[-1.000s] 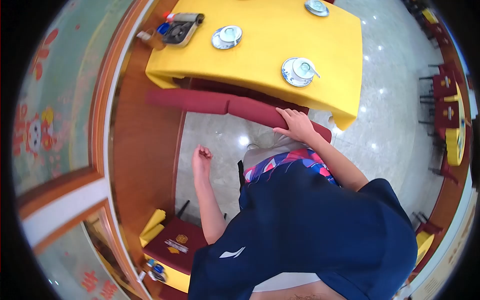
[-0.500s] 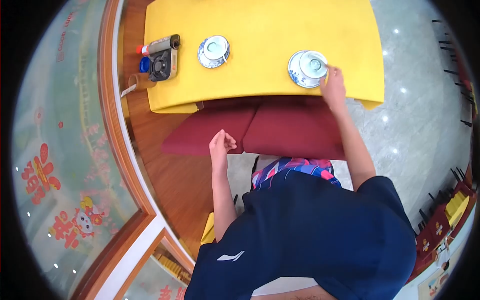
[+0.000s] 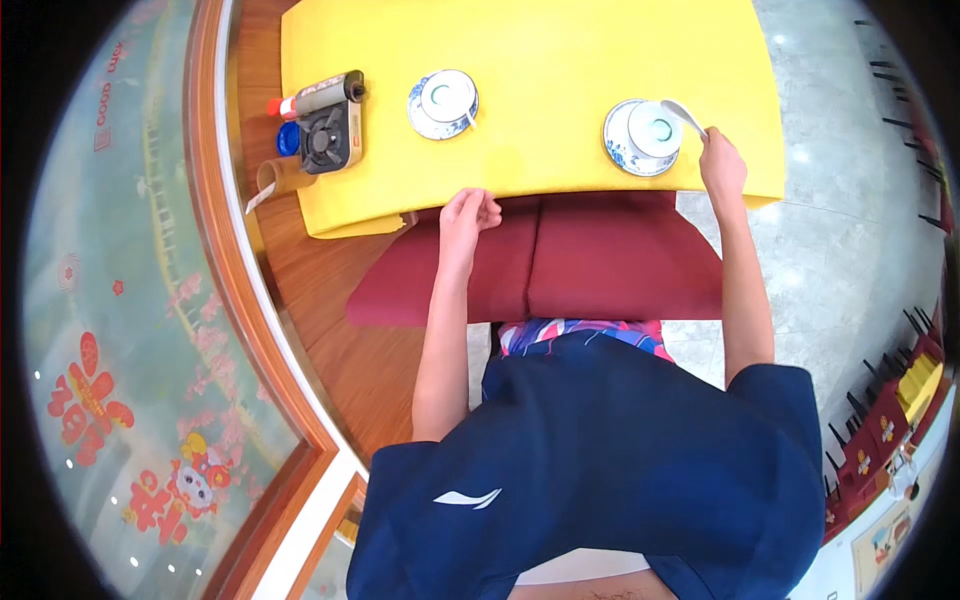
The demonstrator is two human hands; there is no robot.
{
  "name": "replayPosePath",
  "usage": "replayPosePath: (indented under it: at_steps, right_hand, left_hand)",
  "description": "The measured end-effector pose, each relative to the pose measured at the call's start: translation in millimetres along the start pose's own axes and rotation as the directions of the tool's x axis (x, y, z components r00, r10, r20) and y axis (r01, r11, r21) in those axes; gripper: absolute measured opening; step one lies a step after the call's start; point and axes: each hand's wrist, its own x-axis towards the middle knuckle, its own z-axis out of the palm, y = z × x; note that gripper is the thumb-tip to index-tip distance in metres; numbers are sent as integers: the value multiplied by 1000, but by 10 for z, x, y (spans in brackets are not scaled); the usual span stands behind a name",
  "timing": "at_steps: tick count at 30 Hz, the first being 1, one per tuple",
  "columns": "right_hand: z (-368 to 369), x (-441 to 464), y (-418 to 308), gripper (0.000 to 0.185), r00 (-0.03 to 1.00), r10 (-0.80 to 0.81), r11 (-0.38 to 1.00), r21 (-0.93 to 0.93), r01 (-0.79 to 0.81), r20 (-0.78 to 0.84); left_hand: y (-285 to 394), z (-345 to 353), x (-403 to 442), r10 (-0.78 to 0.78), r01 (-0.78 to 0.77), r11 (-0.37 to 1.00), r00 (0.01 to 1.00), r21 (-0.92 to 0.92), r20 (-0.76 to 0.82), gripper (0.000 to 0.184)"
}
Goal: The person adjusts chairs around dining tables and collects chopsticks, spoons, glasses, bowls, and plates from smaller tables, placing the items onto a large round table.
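Note:
My right hand (image 3: pixel 724 165) is closed around the handle of a white soup spoon (image 3: pixel 683 115), whose head reaches over the rim of a white bowl. That bowl (image 3: pixel 645 140), with a pale green ring at its middle, sits on a blue-and-white plate (image 3: pixel 616 152) near the table's right front. My left hand (image 3: pixel 468 212) has its fingers curled in, with nothing visible in them, above the bench at the table's front edge. Beyond it stands a second white bowl (image 3: pixel 437 88) on a similar patterned plate (image 3: pixel 424 121), with a spoon handle (image 3: pixel 472 119) beside it.
A yellow cloth (image 3: pixel 550 60) covers the table. On its left are a portable gas stove (image 3: pixel 330 140), a blue round object (image 3: pixel 289 138) and a brown holder (image 3: pixel 285 175). Dark red bench seats (image 3: pixel 620 255) lie along the front. A decorated window (image 3: pixel 150 300) runs down the left.
My right hand has drawn back to the right from the bowl, and the spoon now shows clearly in it. My left hand has moved forward toward the table edge. The view has shifted slightly.

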Motion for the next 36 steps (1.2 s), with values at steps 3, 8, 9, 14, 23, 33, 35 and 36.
replayPosePath:
  at_steps: [3,8,9,14,23,33,35,36]
  right_hand:
    - [-234,-388,-493,31,987,155,882,444,-159,45]
    - [-401,-1213,-2096,26,853,-224,384,847,-367,471]
    - [-281,-1329,-2350,24,831,-307,305,875,-377,465]
    - [-11,-1533,-3310,31,741,-392,390,828,-403,545]
    - [1029,-183,-3593,47,983,-182,932,324,164,28]
    - [787,-147,-3561,39,955,-105,799,595,-85,277]
    - [580,-287,-3475,37,965,-107,701,707,-99,241]
    - [397,-398,-3422,34,944,-85,563,797,-219,320]
  left_hand:
    - [36,34,201,58,-51,997,990,-55,129,30]
    - [169,69,391,94,64,818,966,-572,242,51]
    - [165,-6,435,84,131,697,962,-705,261,50]
    - [-57,-834,645,-58,154,580,987,-800,148,32]
    - [-316,-2205,385,-44,50,390,998,-919,36,22]
    - [-485,-2020,313,-145,69,491,989,-868,-3,32]
    - [-377,-1828,338,-169,145,606,984,-782,52,33]
    - [-305,-1695,348,-186,173,647,980,-742,67,35]
